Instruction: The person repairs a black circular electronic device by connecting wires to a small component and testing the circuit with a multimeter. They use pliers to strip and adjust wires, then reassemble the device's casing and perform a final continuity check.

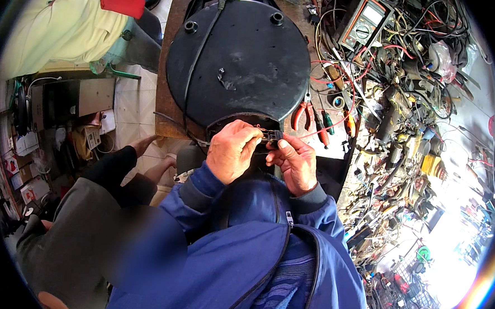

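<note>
A round black appliance base [238, 61] with feet and a plug-tipped cord [199, 62] lies upside down on a brown board [167, 105]. At its open lower compartment [229, 121], my left hand [232, 149] pinches thin copper-coloured wire at a small black part with terminals [272, 136]. My right hand [293, 163] grips that part between thumb and fingers, just right of my left fingertips. A red wire [326, 130] runs rightward from there. Right of the base lie red-handled pliers [297, 117], several screwdrivers [322, 130] and a multimeter [360, 23].
Dense piles of cables, tools and parts [405, 135] cover the bench along the right. A person in grey [70, 229] sits close at my left, and another in a cream top [61, 27] is at upper left. Shelves with boxes [23, 159] stand left beside a tiled floor [139, 93].
</note>
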`<action>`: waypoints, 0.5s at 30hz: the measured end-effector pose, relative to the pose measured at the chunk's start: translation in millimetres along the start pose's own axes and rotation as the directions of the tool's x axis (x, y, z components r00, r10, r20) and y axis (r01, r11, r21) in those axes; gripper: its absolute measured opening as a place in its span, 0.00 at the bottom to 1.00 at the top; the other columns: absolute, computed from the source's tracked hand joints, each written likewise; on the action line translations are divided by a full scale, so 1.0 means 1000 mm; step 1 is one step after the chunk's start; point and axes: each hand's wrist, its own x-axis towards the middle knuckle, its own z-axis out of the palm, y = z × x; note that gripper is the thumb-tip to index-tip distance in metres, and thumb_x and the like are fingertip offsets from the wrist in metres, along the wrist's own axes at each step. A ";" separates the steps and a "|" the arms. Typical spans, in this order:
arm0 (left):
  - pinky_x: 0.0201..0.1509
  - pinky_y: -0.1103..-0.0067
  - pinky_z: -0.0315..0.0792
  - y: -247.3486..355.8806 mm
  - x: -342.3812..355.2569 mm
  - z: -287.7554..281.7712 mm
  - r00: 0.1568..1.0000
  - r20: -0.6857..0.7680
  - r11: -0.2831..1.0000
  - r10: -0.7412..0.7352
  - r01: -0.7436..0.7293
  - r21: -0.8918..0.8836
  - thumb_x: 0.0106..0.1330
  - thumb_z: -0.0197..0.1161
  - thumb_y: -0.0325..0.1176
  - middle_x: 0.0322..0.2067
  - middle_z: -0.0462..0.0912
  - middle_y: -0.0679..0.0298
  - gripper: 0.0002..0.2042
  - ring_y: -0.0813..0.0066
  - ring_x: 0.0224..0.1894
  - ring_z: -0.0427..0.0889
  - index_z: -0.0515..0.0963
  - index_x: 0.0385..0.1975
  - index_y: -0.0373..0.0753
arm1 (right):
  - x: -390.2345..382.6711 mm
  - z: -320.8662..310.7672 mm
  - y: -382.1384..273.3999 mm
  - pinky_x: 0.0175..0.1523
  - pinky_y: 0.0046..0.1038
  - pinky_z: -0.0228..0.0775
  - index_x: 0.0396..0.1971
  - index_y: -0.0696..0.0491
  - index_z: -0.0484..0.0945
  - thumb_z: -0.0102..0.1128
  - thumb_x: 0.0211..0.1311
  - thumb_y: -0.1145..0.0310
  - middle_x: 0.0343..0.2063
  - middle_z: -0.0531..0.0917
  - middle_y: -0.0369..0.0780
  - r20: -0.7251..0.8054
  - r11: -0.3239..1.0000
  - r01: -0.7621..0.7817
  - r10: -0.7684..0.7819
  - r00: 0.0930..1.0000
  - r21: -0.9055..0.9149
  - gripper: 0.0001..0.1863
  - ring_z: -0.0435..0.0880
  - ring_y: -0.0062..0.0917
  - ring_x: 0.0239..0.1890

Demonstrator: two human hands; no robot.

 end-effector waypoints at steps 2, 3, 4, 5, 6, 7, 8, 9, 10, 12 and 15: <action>0.40 0.68 0.77 -0.001 -0.002 0.001 1.000 -0.015 1.000 -0.013 0.013 0.006 0.60 0.68 0.23 0.32 0.83 0.57 0.06 0.56 0.36 0.83 0.82 0.36 0.36 | 0.001 -0.003 0.002 0.40 0.33 0.82 0.56 0.64 0.76 0.60 0.73 0.70 0.41 0.86 0.51 0.009 1.000 -0.001 0.001 1.000 -0.008 0.17 0.88 0.33 0.34; 0.40 0.67 0.77 -0.002 -0.002 0.002 1.000 -0.019 1.000 -0.008 0.009 0.022 0.60 0.68 0.23 0.32 0.83 0.57 0.05 0.56 0.36 0.83 0.82 0.36 0.36 | 0.002 -0.005 0.003 0.41 0.34 0.82 0.55 0.64 0.75 0.59 0.73 0.71 0.42 0.86 0.52 0.013 1.000 -0.001 0.002 1.000 -0.012 0.17 0.88 0.35 0.34; 0.39 0.67 0.77 -0.002 -0.003 0.003 1.000 -0.023 0.999 -0.003 0.004 0.037 0.60 0.68 0.23 0.32 0.83 0.57 0.05 0.56 0.36 0.83 0.82 0.36 0.37 | 0.002 -0.006 0.003 0.41 0.34 0.82 0.56 0.64 0.75 0.59 0.73 0.71 0.42 0.86 0.52 0.015 1.000 0.002 -0.001 1.000 -0.014 0.17 0.88 0.35 0.35; 0.39 0.67 0.77 -0.002 -0.003 0.003 1.000 -0.019 0.999 -0.002 0.003 0.048 0.60 0.68 0.24 0.32 0.83 0.57 0.05 0.56 0.36 0.83 0.82 0.36 0.37 | 0.002 -0.005 0.003 0.41 0.34 0.82 0.56 0.64 0.75 0.59 0.73 0.71 0.42 0.86 0.53 0.018 1.000 0.004 -0.004 1.000 -0.015 0.17 0.88 0.35 0.35; 0.39 0.67 0.77 0.000 -0.002 0.002 1.000 -0.012 0.998 -0.001 0.002 0.059 0.60 0.68 0.24 0.32 0.83 0.57 0.05 0.56 0.36 0.83 0.82 0.35 0.37 | 0.001 -0.005 0.003 0.42 0.35 0.82 0.56 0.64 0.75 0.59 0.73 0.72 0.43 0.86 0.53 0.019 1.000 0.008 -0.007 1.000 -0.015 0.17 0.88 0.36 0.35; 0.39 0.67 0.77 0.000 -0.002 0.001 1.000 -0.005 0.997 0.000 0.001 0.071 0.60 0.68 0.24 0.31 0.83 0.57 0.05 0.56 0.36 0.83 0.82 0.35 0.37 | 0.001 -0.004 0.003 0.42 0.34 0.82 0.57 0.64 0.75 0.60 0.72 0.72 0.43 0.86 0.53 0.022 1.000 0.006 -0.005 1.000 -0.018 0.18 0.88 0.35 0.35; 0.39 0.67 0.77 0.000 -0.002 0.001 1.000 -0.002 0.997 0.007 -0.007 0.072 0.60 0.68 0.24 0.31 0.82 0.57 0.06 0.55 0.36 0.82 0.82 0.36 0.37 | 0.001 -0.004 0.002 0.42 0.34 0.82 0.57 0.64 0.75 0.60 0.72 0.72 0.43 0.86 0.52 0.026 1.000 0.004 -0.003 1.000 -0.021 0.18 0.88 0.35 0.35; 0.39 0.67 0.77 -0.001 -0.002 0.001 1.000 -0.002 0.997 0.016 -0.016 0.074 0.60 0.68 0.24 0.31 0.82 0.57 0.06 0.55 0.36 0.82 0.82 0.36 0.37 | 0.002 -0.004 0.002 0.42 0.34 0.82 0.57 0.64 0.75 0.60 0.72 0.72 0.43 0.86 0.52 0.031 1.000 0.003 -0.002 1.000 -0.025 0.18 0.88 0.35 0.35; 0.39 0.66 0.77 -0.002 -0.002 0.002 1.000 -0.002 0.997 0.024 -0.024 0.077 0.60 0.68 0.24 0.31 0.82 0.57 0.06 0.55 0.36 0.82 0.82 0.36 0.37 | 0.002 -0.003 0.001 0.42 0.34 0.82 0.58 0.64 0.75 0.60 0.72 0.72 0.43 0.86 0.51 0.037 0.999 -0.003 0.004 0.999 -0.033 0.19 0.88 0.34 0.36; 0.39 0.66 0.76 -0.003 -0.001 0.003 1.000 0.004 0.997 0.016 -0.016 0.074 0.60 0.68 0.24 0.31 0.81 0.57 0.06 0.54 0.36 0.82 0.81 0.37 0.37 | 0.002 -0.002 -0.001 0.43 0.34 0.82 0.58 0.64 0.75 0.60 0.71 0.73 0.44 0.86 0.50 0.048 0.999 -0.013 0.015 0.999 -0.048 0.19 0.88 0.34 0.36; 0.41 0.66 0.77 -0.001 0.000 0.003 1.000 0.022 0.996 -0.005 0.003 0.093 0.60 0.67 0.23 0.32 0.82 0.55 0.06 0.53 0.37 0.83 0.80 0.35 0.36 | 0.001 0.000 -0.003 0.42 0.31 0.83 0.58 0.64 0.76 0.61 0.70 0.75 0.43 0.86 0.45 0.034 0.997 -0.002 0.005 0.999 -0.074 0.19 0.87 0.29 0.36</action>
